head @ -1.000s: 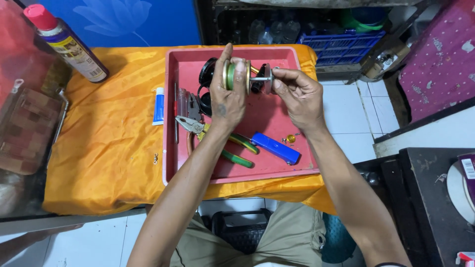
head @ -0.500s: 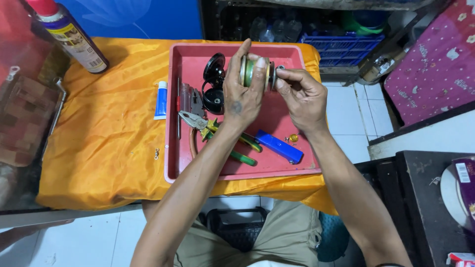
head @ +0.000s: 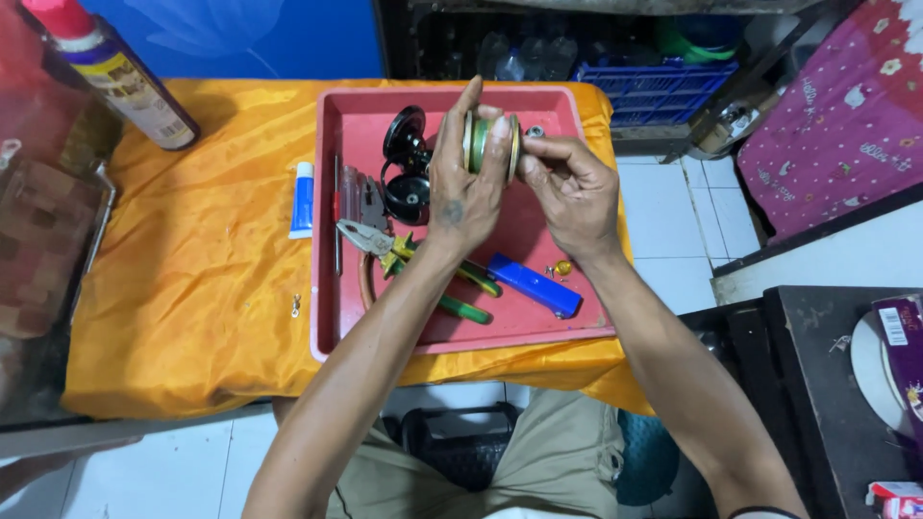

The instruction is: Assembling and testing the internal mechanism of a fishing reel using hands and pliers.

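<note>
gripping a green spool (head: 488, 144) between both hands (head: 519, 178) above the red tray's (head: 332, 288) far rim

Pliers (head: 370, 236) lie in the tray (head: 567, 332), a tube (head: 302, 200) left of it, a spray can (head: 115, 77) farther left.
</note>
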